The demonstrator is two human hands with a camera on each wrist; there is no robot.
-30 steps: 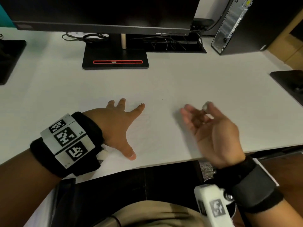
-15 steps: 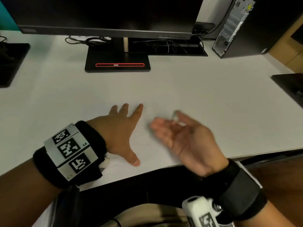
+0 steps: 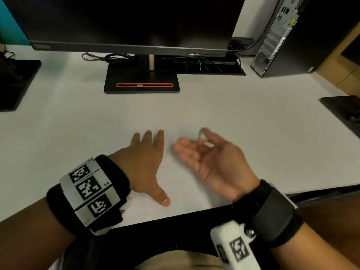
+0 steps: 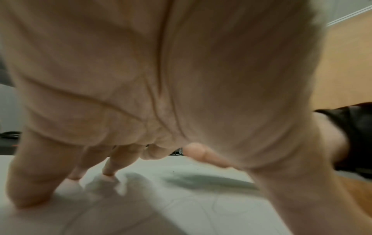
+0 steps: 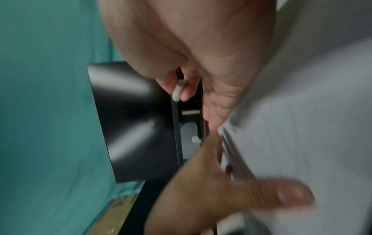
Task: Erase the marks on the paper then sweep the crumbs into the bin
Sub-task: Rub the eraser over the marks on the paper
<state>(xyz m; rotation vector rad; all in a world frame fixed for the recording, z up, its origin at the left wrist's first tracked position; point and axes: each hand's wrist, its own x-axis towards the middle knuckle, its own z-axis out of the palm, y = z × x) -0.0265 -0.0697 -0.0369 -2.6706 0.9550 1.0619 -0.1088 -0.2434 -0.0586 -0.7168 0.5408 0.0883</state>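
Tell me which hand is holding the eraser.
The right hand: it pinches the small white eraser between thumb and forefinger, its other fingers extended. The left hand holds nothing, pressing flat on the paper.

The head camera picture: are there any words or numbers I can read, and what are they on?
No real words can be read.
"L4": that is how the small mark on the left wristband seems to read, but it is tiny, so I am not sure.
Black-and-white square code patterns on that wristband and on the white block at the right wrist: not words.
Yellow sticker on the computer tower: too small to read.
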